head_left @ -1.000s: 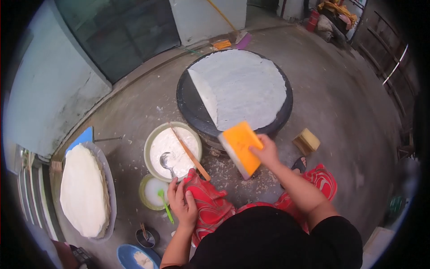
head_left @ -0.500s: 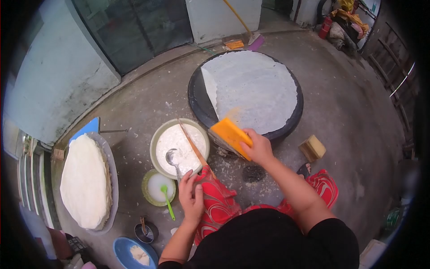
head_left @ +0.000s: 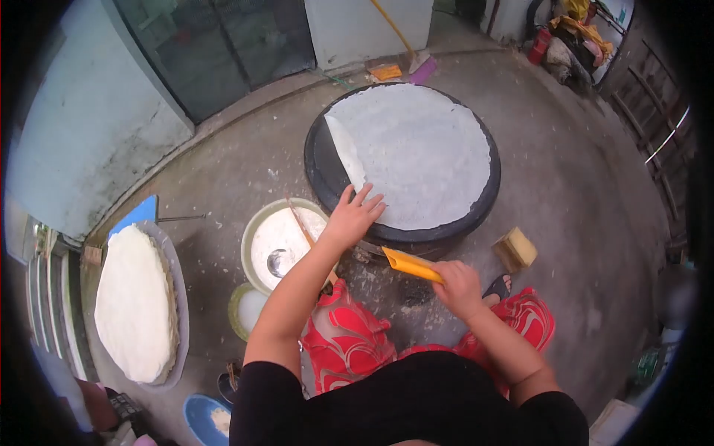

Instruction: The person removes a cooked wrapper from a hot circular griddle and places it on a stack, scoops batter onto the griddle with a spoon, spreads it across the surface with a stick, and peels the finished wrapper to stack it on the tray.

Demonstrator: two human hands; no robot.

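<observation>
A thin white sheet of batter (head_left: 428,152) covers most of a round black griddle (head_left: 318,167). Its left edge is lifted and folded over. My left hand (head_left: 355,217) is at the lower end of that fold, fingers spread; whether the fingertips touch the sheet I cannot tell. Below the griddle's front rim, my right hand (head_left: 459,286) grips a yellow plastic scraper (head_left: 413,265). Under my left forearm stands a bowl of white batter (head_left: 271,230), with a metal ladle (head_left: 279,262) in it and a wooden stick (head_left: 299,223) across it.
A stack of white sheets (head_left: 134,305) lies on a round tray at the left. Near my lap are a green bowl of whitish liquid (head_left: 249,308) and a blue basin (head_left: 201,416). A yellowish block (head_left: 515,249) is on the floor at right; a broom (head_left: 422,68) stands behind.
My left hand has moved from beside the batter bowl up to the sheet's folded edge. My right hand has drawn the scraper back from the griddle, down and to the right.
</observation>
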